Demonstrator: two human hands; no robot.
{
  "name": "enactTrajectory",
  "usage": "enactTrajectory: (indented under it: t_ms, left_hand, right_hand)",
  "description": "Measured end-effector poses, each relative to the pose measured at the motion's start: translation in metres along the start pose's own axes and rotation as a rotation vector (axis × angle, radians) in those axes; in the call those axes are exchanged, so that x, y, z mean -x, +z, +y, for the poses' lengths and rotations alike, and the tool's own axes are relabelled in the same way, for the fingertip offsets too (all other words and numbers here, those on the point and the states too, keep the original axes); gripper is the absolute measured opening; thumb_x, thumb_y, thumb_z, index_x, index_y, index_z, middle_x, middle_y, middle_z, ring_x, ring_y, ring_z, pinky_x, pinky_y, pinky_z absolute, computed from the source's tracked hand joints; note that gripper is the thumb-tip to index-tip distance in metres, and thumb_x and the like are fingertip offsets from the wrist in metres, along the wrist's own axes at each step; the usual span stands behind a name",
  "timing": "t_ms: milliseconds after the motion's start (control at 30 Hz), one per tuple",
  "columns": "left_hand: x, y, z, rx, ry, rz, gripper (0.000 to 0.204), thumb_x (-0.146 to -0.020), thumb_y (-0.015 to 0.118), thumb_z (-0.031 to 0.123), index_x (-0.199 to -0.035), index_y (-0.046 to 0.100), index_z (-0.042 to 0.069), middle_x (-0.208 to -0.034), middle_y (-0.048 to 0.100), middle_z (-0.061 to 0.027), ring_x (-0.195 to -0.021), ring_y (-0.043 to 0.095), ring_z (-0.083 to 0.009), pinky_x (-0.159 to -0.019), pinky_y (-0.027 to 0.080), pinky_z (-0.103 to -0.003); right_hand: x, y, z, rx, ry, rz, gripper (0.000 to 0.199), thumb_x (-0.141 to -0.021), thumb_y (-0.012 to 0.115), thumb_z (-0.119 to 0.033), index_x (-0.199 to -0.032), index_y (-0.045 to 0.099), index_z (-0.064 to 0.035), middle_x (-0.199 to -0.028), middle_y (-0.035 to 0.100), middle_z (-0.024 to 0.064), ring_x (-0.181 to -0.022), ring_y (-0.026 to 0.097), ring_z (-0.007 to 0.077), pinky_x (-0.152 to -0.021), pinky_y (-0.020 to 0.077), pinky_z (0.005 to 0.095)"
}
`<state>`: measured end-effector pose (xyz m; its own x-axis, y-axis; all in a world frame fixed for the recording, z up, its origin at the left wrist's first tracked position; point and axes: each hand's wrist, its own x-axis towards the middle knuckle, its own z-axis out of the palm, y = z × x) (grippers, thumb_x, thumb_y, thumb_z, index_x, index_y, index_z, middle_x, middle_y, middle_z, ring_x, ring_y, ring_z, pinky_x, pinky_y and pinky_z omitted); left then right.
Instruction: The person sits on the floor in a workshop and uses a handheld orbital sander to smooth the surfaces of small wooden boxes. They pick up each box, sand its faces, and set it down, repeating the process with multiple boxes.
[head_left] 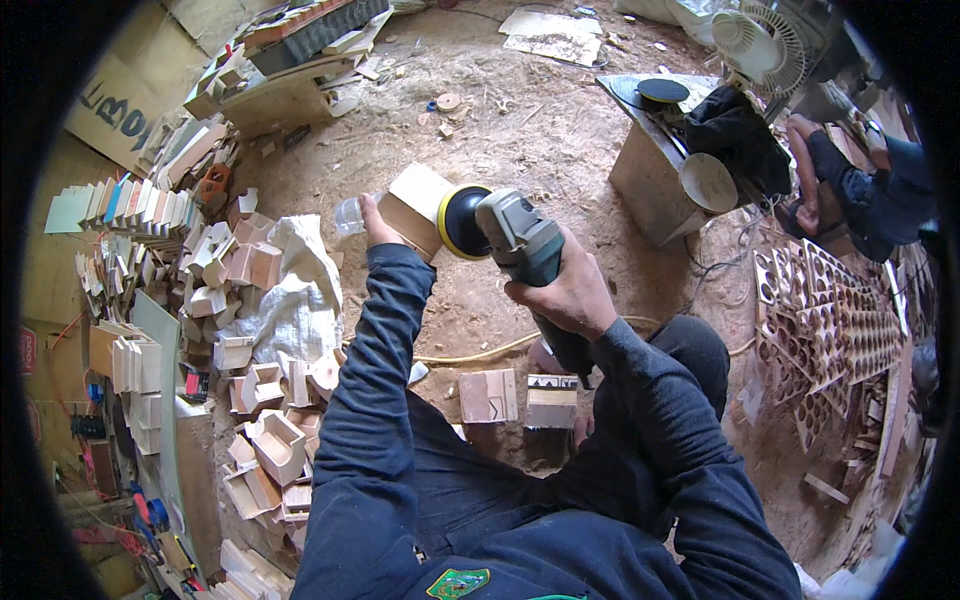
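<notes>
Light wooden block [422, 186] above middle of floor [540, 120], left grip [380, 222] closed round its left end. Yellow-rimmed sanding pad [466, 222] at block's right side; touching or just beside, cannot tell. Pad mounted on angle grinder [520, 235], right grip [576, 290] wrapped round grinder's body. Two small wooden blocks [488, 396] toward floor's near edge, by person's legs. White woven sack [300, 290] and heaped wooden box pieces [277, 446] along floor's left edge. Perforated wooden panels [835, 310] by right edge. Toward far right corner, surface [650, 185] carrying black disc [663, 91].
</notes>
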<state>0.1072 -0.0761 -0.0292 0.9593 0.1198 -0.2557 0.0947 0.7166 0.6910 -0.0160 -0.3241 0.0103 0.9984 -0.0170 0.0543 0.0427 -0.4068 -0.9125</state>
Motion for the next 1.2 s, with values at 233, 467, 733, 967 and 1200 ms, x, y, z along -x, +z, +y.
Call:
enactTrajectory:
  t_ms: [233,467,733,967,1200]
  left_hand:
    - [0.019,0.014,0.026,-0.221,-0.021,0.162,0.105,-0.092,0.040,0.089,-0.145,0.055,0.000,-0.139,0.064,-0.0194,-0.124,0.065,-0.0376,-0.104,0.055,-0.050]
    - [0.027,0.017,0.013,-0.171,0.032,0.218,0.076,-0.095,0.040,0.062,-0.138,0.060,0.003,-0.128,0.069,-0.0190,-0.112,0.070,-0.0390,-0.095,0.058,-0.053]
    - [0.050,0.016,-0.012,-0.163,-0.077,0.104,0.067,-0.096,0.043,0.059,-0.132,0.063,0.007,-0.118,0.071,-0.0132,-0.103,0.072,-0.0333,-0.090,0.059,-0.048]
    - [0.048,0.002,-0.038,-0.248,-0.163,0.086,0.071,-0.095,0.042,0.059,-0.138,0.061,0.005,-0.125,0.071,-0.0170,-0.110,0.070,-0.0358,-0.095,0.059,-0.050]
    - [0.042,0.012,-0.001,-0.117,-0.090,0.137,0.065,-0.097,0.043,0.058,-0.136,0.062,0.009,-0.133,0.067,-0.0149,-0.119,0.066,-0.0367,-0.100,0.055,-0.057]
  right_hand:
    - [-0.012,-0.016,0.009,-0.075,0.089,0.031,0.052,-0.074,0.086,-0.016,-0.120,0.066,-0.0027,-0.105,0.072,0.0046,-0.097,0.066,0.0152,-0.092,0.0535,0.0328]
    - [0.016,-0.011,-0.011,-0.033,0.001,-0.031,0.069,-0.070,0.089,-0.026,-0.131,0.063,-0.0035,-0.115,0.072,0.0094,-0.104,0.068,0.0194,-0.098,0.0529,0.0350]
    - [0.007,-0.005,-0.011,-0.076,0.010,-0.031,0.072,-0.068,0.088,-0.032,-0.129,0.064,-0.0033,-0.112,0.073,0.0147,-0.104,0.072,0.0276,-0.096,0.0551,0.0387]
    - [-0.002,-0.003,-0.012,-0.105,-0.052,-0.025,0.058,-0.070,0.087,-0.021,-0.121,0.066,-0.0027,-0.105,0.073,0.0064,-0.094,0.067,0.0171,-0.090,0.0537,0.0334]
    - [0.006,-0.011,-0.001,-0.005,0.010,-0.025,0.064,-0.069,0.087,-0.024,-0.125,0.064,-0.0024,-0.107,0.073,0.0082,-0.097,0.068,0.0179,-0.093,0.0535,0.0338]
